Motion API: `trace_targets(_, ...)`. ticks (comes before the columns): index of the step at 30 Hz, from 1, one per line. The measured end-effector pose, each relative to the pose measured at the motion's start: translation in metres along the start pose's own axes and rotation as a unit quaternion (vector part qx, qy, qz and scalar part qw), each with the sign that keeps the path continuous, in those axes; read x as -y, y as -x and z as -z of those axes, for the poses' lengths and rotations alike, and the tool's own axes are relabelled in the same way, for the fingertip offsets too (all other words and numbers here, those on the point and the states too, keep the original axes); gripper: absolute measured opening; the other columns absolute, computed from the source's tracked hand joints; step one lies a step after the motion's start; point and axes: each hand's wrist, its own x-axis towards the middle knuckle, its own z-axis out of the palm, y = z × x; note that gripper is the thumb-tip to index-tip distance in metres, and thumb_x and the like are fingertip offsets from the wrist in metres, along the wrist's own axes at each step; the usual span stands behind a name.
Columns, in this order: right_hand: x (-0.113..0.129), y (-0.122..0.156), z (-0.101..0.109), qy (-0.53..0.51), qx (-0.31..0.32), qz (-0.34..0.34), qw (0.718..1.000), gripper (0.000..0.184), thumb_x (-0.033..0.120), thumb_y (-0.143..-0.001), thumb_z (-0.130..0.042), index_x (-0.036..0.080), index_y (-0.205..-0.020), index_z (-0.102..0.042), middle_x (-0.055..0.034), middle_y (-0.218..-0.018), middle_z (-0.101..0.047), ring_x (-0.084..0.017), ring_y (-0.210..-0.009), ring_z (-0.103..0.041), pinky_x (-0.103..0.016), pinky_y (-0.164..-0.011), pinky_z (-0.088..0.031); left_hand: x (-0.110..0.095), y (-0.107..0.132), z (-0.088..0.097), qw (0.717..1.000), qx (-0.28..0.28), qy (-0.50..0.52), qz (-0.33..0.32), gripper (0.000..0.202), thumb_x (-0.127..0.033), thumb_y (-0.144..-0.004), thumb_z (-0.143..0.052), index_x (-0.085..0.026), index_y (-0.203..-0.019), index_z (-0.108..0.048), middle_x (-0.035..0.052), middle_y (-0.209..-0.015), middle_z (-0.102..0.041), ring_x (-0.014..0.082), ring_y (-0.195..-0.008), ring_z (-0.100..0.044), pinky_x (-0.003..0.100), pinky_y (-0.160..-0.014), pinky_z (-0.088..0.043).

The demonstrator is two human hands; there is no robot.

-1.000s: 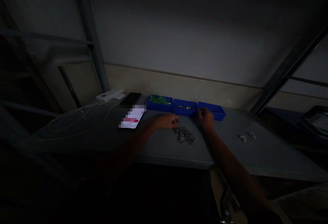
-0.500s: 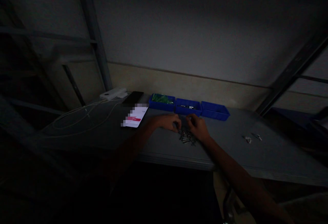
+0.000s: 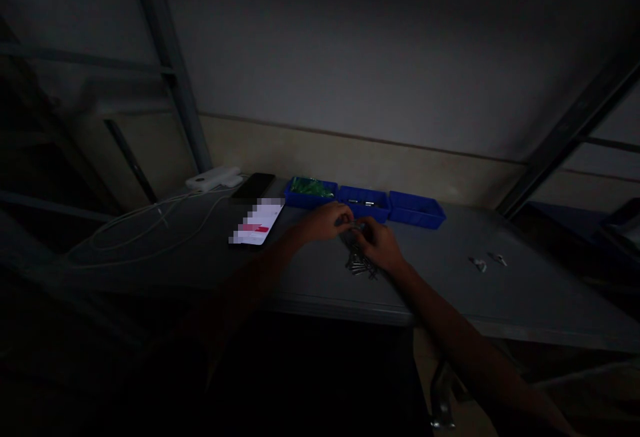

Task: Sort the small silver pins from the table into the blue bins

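My left hand (image 3: 327, 221) and my right hand (image 3: 381, 245) meet fingertip to fingertip just in front of the blue bins. Between their pinched fingers glints a small metal piece (image 3: 357, 225); its exact kind is too dark and small to make out. Both hands are closed on it. Under and beside my right hand lies a loose pile of slim metal pieces (image 3: 358, 266), like screws or pins, on the grey table (image 3: 310, 277). Behind the hands, the middle blue bin (image 3: 364, 211) holds a few shiny metal pieces.
The left blue bin (image 3: 303, 202) contains a green bag (image 3: 313, 187); a third blue bin (image 3: 417, 210) stands at right. A lit phone (image 3: 263, 221), a dark phone (image 3: 254, 187), a white adapter (image 3: 213, 178) and cables occupy the left. Small white pieces (image 3: 480, 265) lie right.
My hands were apart above the pile; they have lifted slightly away from it and come together, with the small metal piece now showing between the fingertips. The view has shifted a little.
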Motion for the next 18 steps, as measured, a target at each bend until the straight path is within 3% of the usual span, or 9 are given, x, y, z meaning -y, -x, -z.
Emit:
trace_targets(11,-0.0041,-0.0012,-0.0006,0.002,-0.061,-0.023,0.998,0.026,0.032,-0.081,-0.046,0.017,-0.102,-0.052,0.0017,-0.062,-0.056,-0.013,-0.054,-0.052,-0.022,-0.053,-0.037,-0.0015,-0.0004,-0.0014,0.998,-0.056,0.013,0.013,0.016,-0.028,-0.080,-0.055,-0.014,-0.086,-0.058,0.0049,-0.082,-0.061,0.0141,-0.076,-0.056,0.027,-0.071,-0.044)
trace_targets(18,-0.0051,-0.0020,-0.0010,0.004,-0.047,-0.014,0.999,0.024,0.035,-0.084,-0.044,0.018,-0.095,-0.055,0.0015,-0.059,-0.056,-0.012,-0.051,-0.050,-0.022,-0.051,-0.035,-0.0026,-0.0007,0.0002,0.998,-0.060,0.024,0.027,0.014,-0.026,-0.081,-0.052,-0.013,-0.083,-0.059,0.0041,-0.080,-0.062,0.0141,-0.074,-0.057,0.027,-0.069,-0.045)
